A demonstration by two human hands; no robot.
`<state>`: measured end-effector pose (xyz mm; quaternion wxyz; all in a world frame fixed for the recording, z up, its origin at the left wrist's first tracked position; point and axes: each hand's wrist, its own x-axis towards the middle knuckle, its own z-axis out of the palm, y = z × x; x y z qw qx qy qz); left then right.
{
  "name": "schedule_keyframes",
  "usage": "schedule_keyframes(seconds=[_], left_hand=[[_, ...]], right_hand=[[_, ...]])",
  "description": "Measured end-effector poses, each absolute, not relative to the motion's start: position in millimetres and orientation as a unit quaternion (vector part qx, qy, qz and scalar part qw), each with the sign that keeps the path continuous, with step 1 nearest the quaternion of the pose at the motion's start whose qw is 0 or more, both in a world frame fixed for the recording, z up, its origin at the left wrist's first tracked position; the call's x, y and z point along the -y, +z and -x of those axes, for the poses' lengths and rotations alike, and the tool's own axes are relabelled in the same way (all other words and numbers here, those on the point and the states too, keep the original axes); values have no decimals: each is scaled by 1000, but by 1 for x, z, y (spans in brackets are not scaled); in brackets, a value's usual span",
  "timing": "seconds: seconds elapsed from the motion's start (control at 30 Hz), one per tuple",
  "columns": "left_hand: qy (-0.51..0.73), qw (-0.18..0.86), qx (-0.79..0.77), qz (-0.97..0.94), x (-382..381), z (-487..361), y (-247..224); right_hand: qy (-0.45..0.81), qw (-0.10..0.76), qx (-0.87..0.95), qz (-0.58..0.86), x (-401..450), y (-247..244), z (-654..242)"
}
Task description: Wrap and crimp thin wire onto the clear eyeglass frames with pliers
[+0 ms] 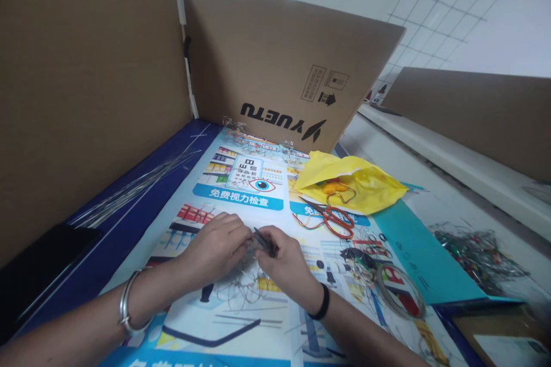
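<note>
Over the printed sheet, both of my hands meet close together. My right hand (pixel 286 261) is closed round a small dark tool that looks like pliers (pixel 264 242), its tips pointing at my left fingers. My left hand (pixel 219 243) is pinched on a piece of thin wire, mostly hidden by the fingertips. Under the hands lies a loose tangle of thin wire (pixel 243 289). Scissors (pixel 338 221) with orange handles lie beyond my right hand, beside a yellow bag (pixel 365 183) with orange thread at its mouth.
Cardboard panels (pixel 275 57) stand at the left and back. Straight wires (pixel 133 189) and a black flat object (pixel 47 275) lie at left. On the right are a roll of tape (pixel 400 291), a heap of wire pieces (pixel 476 258) and a blue-edged box (pixel 495 327).
</note>
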<state>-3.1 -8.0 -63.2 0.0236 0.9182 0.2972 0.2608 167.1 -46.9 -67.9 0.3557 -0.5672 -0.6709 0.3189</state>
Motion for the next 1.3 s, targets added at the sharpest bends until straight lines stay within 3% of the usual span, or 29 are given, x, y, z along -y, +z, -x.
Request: schedule_keyframes(seconds=[0.37, 0.73, 1.03, 1.3], left_hand=[[252, 55, -305, -917, 9, 2, -64], [329, 270, -296, -855, 3, 5, -61], [323, 296, -323, -839, 5, 5, -61], [312, 299, -323, -842, 4, 6, -60]], right_hand=[[320, 354, 671, 568, 46, -70, -167], [376, 378, 647, 546, 41, -73, -172], [469, 394, 622, 487, 38, -69, -185], [460, 403, 619, 492, 37, -67, -184]])
